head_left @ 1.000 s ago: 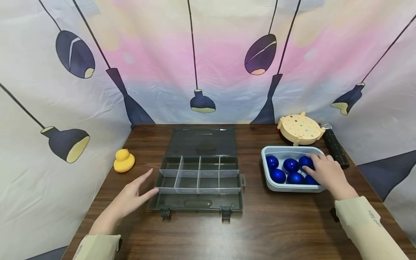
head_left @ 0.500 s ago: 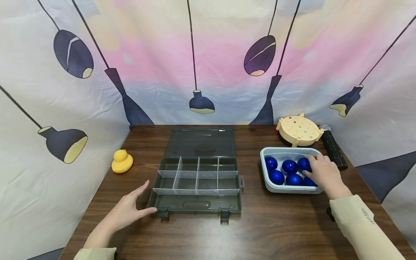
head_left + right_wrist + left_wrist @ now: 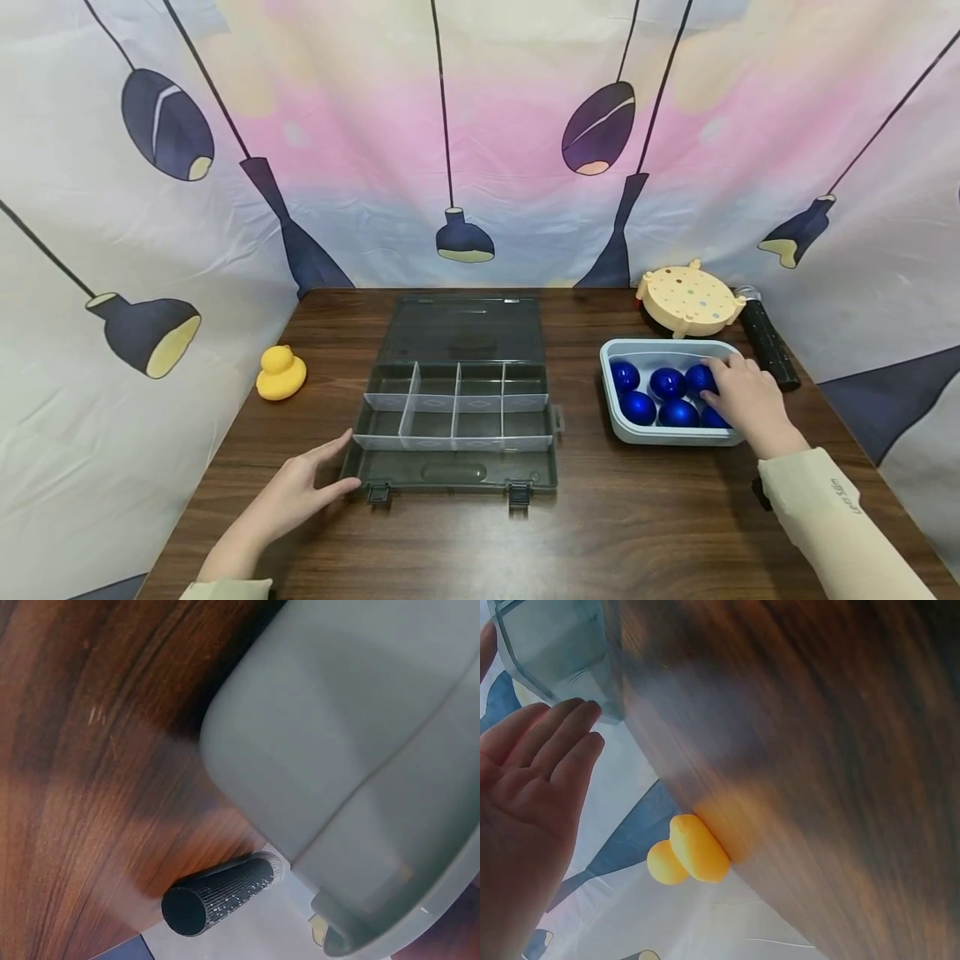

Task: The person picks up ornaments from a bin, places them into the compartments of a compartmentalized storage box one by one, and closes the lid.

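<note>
My left hand (image 3: pixel 296 492) is at the near left corner of a dark see-through compartment box (image 3: pixel 457 471), whose lid lies folded back. Its fingers are straight, and the fingertips are against the box's left side, as the left wrist view also shows. At the right, my right hand (image 3: pixel 750 402) reaches over the rim of a pale blue tub (image 3: pixel 637 435). Thumb and fingers grip a shiny blue ball (image 3: pixel 699 379) in the tub's far right part. Several other blue balls (image 3: pixel 667 384) lie around it, one partly hidden by the hand. The right wrist view shows only the tub's outer wall (image 3: pixel 322 727).
A yellow rubber duck (image 3: pixel 281 374) stands left of the box. Behind the tub is a round cream spotted object (image 3: pixel 692 300) with small knobs. A black microphone (image 3: pixel 768 346) lies beside the tub, near the right table edge. A patterned cloth (image 3: pixel 360 167) hangs behind the table.
My left hand first shifted toward the near corner of the box, then its fingers came in against the box's side. The right hand stays at the same ball, with hardly any movement.
</note>
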`<act>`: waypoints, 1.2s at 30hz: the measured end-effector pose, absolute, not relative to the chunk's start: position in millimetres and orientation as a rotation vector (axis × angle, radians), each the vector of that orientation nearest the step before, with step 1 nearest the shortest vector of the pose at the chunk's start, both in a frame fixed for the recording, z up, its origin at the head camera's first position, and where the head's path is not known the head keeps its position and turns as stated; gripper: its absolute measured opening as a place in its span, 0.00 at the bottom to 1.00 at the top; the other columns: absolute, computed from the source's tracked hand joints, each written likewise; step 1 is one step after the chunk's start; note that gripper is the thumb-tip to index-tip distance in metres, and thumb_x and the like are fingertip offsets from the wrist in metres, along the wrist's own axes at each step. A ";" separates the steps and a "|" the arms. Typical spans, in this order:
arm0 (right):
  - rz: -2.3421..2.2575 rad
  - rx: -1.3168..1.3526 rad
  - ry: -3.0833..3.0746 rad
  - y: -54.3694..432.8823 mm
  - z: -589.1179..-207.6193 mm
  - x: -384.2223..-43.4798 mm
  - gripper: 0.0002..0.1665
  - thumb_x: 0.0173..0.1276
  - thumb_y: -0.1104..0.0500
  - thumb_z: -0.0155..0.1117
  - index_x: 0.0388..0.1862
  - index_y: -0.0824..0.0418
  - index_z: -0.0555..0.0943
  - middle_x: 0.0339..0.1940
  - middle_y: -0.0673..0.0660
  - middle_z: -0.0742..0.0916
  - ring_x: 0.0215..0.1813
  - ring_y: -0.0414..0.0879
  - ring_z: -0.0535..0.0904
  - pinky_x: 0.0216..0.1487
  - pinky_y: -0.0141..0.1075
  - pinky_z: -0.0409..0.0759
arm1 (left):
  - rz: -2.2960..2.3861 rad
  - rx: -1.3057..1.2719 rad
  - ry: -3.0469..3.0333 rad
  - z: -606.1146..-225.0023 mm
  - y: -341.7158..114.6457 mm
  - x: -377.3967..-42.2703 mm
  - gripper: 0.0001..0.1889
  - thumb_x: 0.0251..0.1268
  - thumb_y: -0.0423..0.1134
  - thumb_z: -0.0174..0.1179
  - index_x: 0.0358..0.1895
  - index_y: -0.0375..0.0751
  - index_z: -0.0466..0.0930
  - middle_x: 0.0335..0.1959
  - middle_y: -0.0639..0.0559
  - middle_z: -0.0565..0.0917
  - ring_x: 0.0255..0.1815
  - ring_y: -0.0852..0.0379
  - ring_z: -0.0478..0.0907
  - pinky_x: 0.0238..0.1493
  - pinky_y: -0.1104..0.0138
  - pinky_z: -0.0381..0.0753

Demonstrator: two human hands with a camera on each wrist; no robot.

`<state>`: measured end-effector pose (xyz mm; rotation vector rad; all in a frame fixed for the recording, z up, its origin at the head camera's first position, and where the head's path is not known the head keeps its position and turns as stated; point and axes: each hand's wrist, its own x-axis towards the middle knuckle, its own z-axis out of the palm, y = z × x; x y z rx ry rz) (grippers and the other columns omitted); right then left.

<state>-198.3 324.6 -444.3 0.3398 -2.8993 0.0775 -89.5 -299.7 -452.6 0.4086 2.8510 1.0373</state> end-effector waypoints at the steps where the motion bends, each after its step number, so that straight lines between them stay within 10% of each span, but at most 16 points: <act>1: 0.083 0.337 -2.894 324.5 -443.5 -198.2 0.32 0.54 0.60 0.76 0.55 0.71 0.77 0.44 0.74 0.77 0.43 0.68 0.73 0.33 0.57 0.73 | 1.038 0.411 2.853 -452.6 -299.8 -89.4 0.40 0.60 0.52 0.66 0.70 0.33 0.63 0.67 0.37 0.68 0.62 0.34 0.68 0.57 0.42 0.71; 36: 0.267 0.519 -2.479 215.7 -388.6 -173.5 0.34 0.57 0.45 0.73 0.59 0.61 0.78 0.43 0.63 0.83 0.42 0.58 0.78 0.28 0.47 0.74 | 1.125 0.323 2.953 -456.7 -280.4 -71.7 0.32 0.65 0.44 0.63 0.67 0.28 0.67 0.62 0.35 0.72 0.57 0.36 0.74 0.52 0.50 0.77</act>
